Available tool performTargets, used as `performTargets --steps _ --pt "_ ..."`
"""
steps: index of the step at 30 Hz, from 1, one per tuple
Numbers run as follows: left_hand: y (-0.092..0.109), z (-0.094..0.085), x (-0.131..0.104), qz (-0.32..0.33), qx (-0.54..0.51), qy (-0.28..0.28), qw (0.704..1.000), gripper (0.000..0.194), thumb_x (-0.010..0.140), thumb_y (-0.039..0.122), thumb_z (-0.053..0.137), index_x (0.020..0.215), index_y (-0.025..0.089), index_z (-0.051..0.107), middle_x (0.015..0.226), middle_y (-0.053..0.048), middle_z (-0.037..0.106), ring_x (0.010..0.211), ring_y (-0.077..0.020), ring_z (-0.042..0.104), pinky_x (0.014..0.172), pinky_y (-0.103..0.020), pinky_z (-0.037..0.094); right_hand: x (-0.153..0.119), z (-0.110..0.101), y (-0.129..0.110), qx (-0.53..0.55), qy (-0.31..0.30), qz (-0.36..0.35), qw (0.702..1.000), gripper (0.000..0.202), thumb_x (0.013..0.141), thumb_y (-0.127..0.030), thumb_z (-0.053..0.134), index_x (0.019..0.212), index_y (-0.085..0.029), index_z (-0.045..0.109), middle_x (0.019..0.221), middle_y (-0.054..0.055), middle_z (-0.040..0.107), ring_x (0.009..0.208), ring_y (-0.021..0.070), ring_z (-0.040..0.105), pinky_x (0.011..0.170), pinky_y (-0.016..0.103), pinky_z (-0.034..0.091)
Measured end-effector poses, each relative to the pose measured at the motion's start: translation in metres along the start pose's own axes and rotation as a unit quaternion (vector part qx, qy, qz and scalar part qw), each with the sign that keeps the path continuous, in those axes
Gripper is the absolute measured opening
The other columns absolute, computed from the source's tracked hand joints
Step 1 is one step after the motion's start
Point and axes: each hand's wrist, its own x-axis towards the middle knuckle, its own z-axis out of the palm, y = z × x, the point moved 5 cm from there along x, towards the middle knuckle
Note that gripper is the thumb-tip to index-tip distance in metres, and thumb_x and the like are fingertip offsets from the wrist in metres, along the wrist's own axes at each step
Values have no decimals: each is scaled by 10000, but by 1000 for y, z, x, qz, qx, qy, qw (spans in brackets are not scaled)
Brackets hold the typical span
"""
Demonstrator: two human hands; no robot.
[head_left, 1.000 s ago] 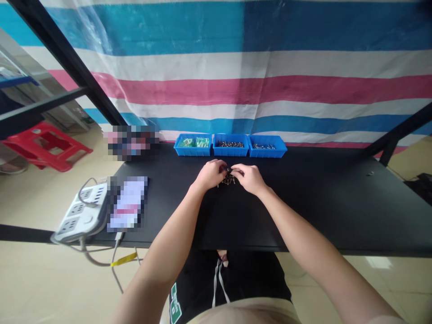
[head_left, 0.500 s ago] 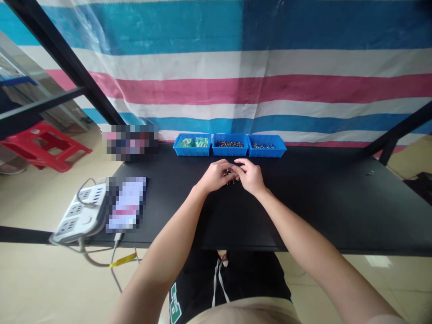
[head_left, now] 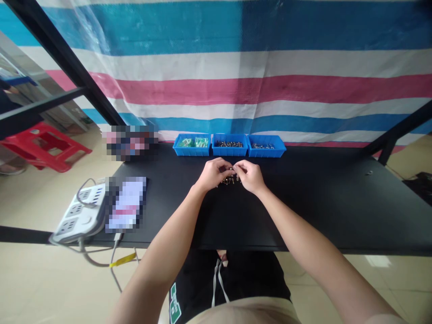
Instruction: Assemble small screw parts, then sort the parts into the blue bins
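Two hands meet just above the middle of the frame, over a small heap of metal parts [head_left: 229, 181] lying on the black table [head_left: 337, 211]. The left hand [head_left: 213, 173] and the right hand [head_left: 249, 175] have their fingertips pinched toward each other around one tiny piece held between them, clear of the heap; it is too small to tell what the piece is, or which hand bears most of it. Holding it up off the table like that looks like a way to keep it apart from the loose parts beneath.

Behind the hands, along the far edge of the table, three blue trays sit side by side: the left tray [head_left: 191, 153] with greenish packets, the middle tray [head_left: 229, 152] and the right tray [head_left: 266, 153] with small metal bits, seemingly sorted by kind and within easy reach. At the lower left of the frame a white power strip [head_left: 81, 216] overhangs the table's corner.
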Motion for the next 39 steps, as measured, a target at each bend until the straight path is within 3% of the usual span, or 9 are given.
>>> performTargets --steps 9,13,17,23,30,39 --pt "-1 2 0 -7 22 -4 1000 147 810 318 718 878 188 725 781 -12 683 690 -121 600 687 -231 482 -1 -2 -6 -70 31 -32 997 224 883 -364 522 790 -201 644 726 44 716 637 175 664 641 273 501" --pt "-3 2 -1 2 43 15 999 149 820 320 707 870 181 722 778 -21 687 684 -125 601 683 -233 485 -3 -2 -8 -57 47 -52 996 244 892 -367 520 914 -188 685 825 59 740 659 169 666 658 277 526" --pt "-6 -1 -1 9 51 60 997 97 826 243 688 885 175 725 770 -18 686 668 -116 602 678 -224 482 -4 2 -11 -47 19 -67 996 315 886 -380 542 1086 -188 693 965 72 743 678 160 663 648 280 545" --pt "-8 -2 -1 22 41 90 995 63 790 206 712 838 164 714 734 -10 673 635 -113 600 636 -219 485 -6 3 -13 -42 9 -99 994 335 889 -380 558 1109 -182 714 993 90 737 695 168 661 650 309 561" --pt "-8 -3 0 24 51 95 994 136 772 238 734 882 167 698 771 -12 669 653 -114 602 658 -226 499 -4 3 -14 -43 4 -83 996 358 886 -369 565 1156 -177 701 1025 90 736 716 172 669 669 317 564" --pt "-19 -7 1 -42 99 87 990 239 765 289 728 958 158 679 867 -36 684 718 -147 620 709 -265 504 11 -4 -14 -155 14 -120 981 398 895 -370 527 1227 -200 664 1115 75 723 945 227 664 891 386 543"
